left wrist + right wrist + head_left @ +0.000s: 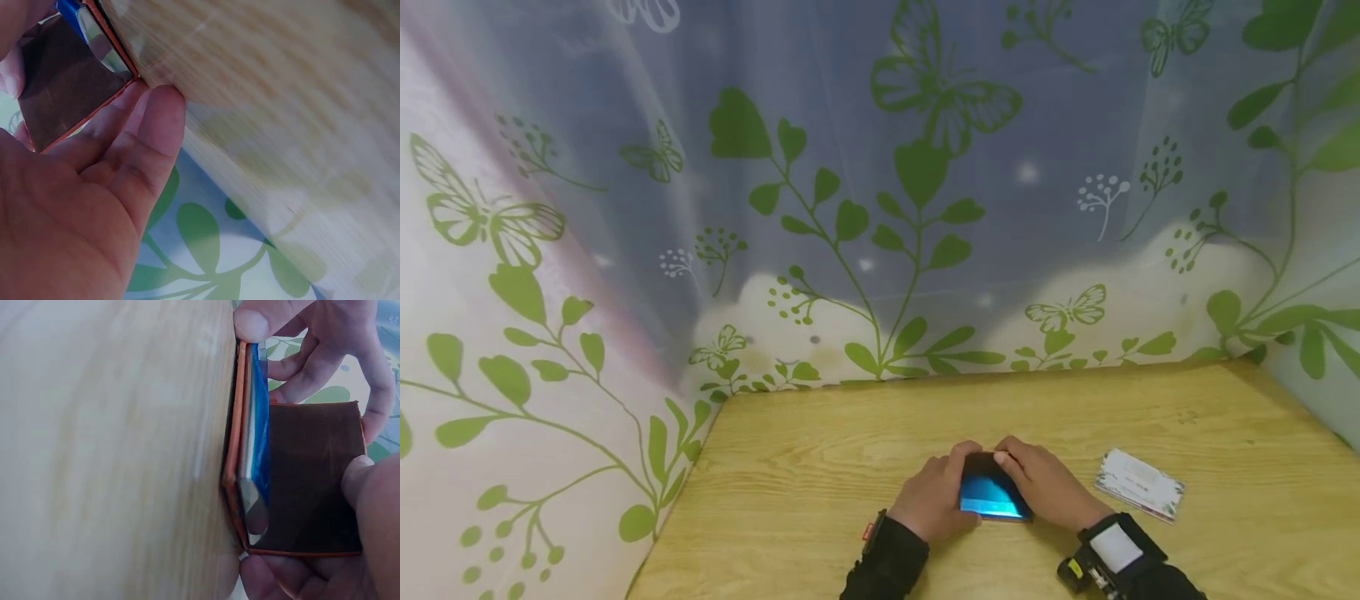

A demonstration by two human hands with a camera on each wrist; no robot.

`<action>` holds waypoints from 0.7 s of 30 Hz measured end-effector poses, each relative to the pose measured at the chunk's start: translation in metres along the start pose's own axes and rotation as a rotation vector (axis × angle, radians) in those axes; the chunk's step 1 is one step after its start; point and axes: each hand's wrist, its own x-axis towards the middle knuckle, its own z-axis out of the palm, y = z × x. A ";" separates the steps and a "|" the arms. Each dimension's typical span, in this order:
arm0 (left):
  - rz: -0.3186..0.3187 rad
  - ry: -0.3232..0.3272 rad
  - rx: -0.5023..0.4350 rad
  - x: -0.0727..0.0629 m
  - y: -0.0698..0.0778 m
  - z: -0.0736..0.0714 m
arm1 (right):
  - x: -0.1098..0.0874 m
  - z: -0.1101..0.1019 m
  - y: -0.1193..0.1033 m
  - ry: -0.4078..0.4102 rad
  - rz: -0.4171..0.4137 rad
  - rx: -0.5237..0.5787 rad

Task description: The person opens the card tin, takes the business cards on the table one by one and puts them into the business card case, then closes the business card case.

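Holding: one small folding case (981,464), dark inside, edged in orange, at lower centre of the head view, over the wood-grain bench (797,492). Left hand (929,497): curled round the case's left side, thumb at the lower edge. Right hand (1049,483): gripping the dark flap (312,481) between thumb and fingers, lower right of its wrist view. Contents: one glossy blue piece (261,431), perhaps film or a card face, too blurred to name. Separate: one pale printed card stack (1140,483), lower right, untouched. Progress, as judged: case unfolded, contents seated inside; flap not folded down, so closing it seems left.
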 end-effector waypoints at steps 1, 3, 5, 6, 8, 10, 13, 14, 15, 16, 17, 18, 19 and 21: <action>-0.005 -0.008 0.001 0.000 0.000 0.000 | 0.000 0.000 0.000 0.004 0.002 0.011; -0.015 -0.021 0.005 0.001 0.000 0.002 | -0.001 0.001 0.000 0.013 0.008 0.039; -0.024 -0.029 0.014 0.001 -0.001 0.002 | -0.001 0.003 0.001 0.025 0.013 0.064; -0.025 -0.032 0.016 0.001 -0.001 0.002 | -0.002 0.004 0.001 0.028 0.020 0.073; -0.022 -0.033 0.021 0.001 -0.001 0.003 | -0.004 0.006 0.003 0.027 0.043 0.088; -0.017 -0.029 0.025 0.001 -0.001 0.002 | -0.007 0.007 0.004 0.015 0.077 0.090; -0.010 -0.026 0.022 0.001 -0.001 0.003 | -0.013 0.006 0.005 -0.006 0.137 0.123; -0.008 -0.026 0.020 0.002 -0.001 0.003 | -0.016 0.005 0.005 -0.014 0.156 0.147; -0.011 -0.027 0.018 0.002 -0.001 0.003 | -0.019 0.004 0.004 -0.019 0.171 0.182; -0.014 -0.031 0.013 0.002 -0.001 0.003 | -0.022 0.003 0.004 -0.023 0.178 0.213; -0.018 -0.035 0.009 0.002 -0.001 0.003 | -0.025 0.002 0.003 -0.028 0.188 0.250; -0.021 -0.036 0.001 0.003 -0.001 0.002 | -0.027 0.002 0.003 -0.036 0.193 0.284; -0.026 -0.039 -0.005 0.003 -0.001 0.002 | -0.030 0.002 0.003 -0.046 0.200 0.312; -0.034 -0.042 -0.023 0.004 -0.002 0.001 | -0.034 0.003 0.004 -0.058 0.200 0.339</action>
